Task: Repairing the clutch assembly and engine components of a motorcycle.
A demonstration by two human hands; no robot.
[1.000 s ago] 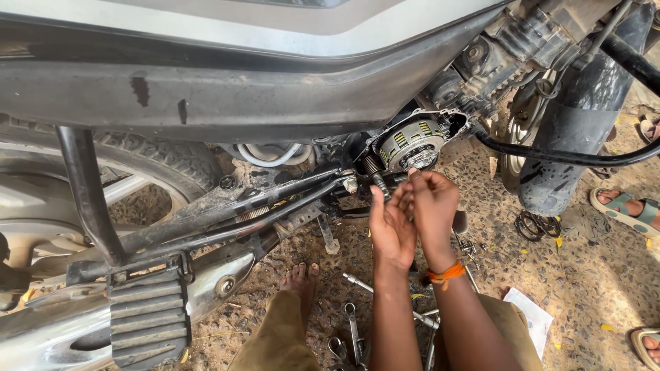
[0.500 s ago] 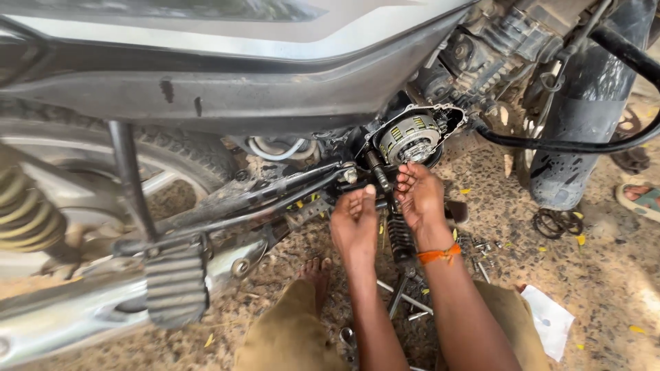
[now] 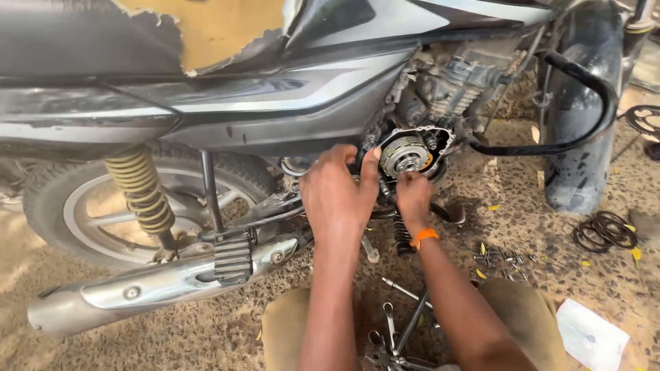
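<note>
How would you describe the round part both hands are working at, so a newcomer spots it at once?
Start at the motorcycle's rear wheel and follow the silver exhaust forward to the open engine case. Inside sits the round ribbed metal drum, between the left hand and right hand. It alone is pale, circular and ringed with slots.

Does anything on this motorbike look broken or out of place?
Yes. The seat cover is torn open, showing yellow foam. The engine's side cover is off, leaving the round clutch assembly bare where both hands work. Loose rings and tools lie scattered on the ground.
</note>
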